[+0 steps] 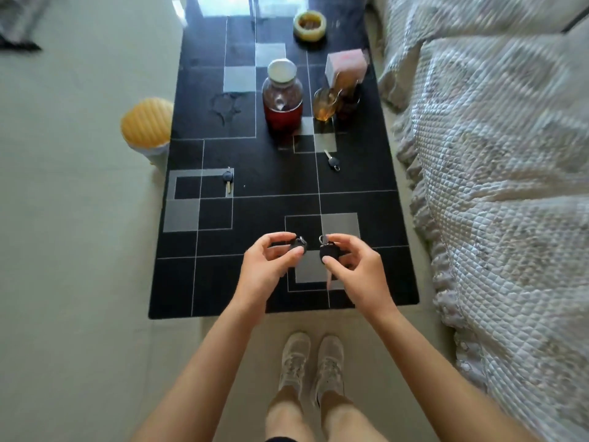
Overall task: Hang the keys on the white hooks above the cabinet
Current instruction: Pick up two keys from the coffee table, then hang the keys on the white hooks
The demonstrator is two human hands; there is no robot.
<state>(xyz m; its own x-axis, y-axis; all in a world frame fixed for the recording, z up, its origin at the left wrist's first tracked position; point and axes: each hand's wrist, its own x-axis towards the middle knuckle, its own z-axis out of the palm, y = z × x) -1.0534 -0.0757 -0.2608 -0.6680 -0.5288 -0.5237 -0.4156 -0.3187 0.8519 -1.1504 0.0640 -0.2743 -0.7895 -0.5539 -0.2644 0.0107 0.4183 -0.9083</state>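
My left hand pinches a black-headed key above the near end of the black coffee table. My right hand grips a second black-headed key, ring up and blade pointing down. Two more keys lie on the table: one on the left side and one right of centre. No white hooks or cabinet are in view.
A jar with a white lid, a glass cup, a pink box and a yellow ashtray stand on the far half. A yellow bin sits left of the table. A quilted sofa runs along the right.
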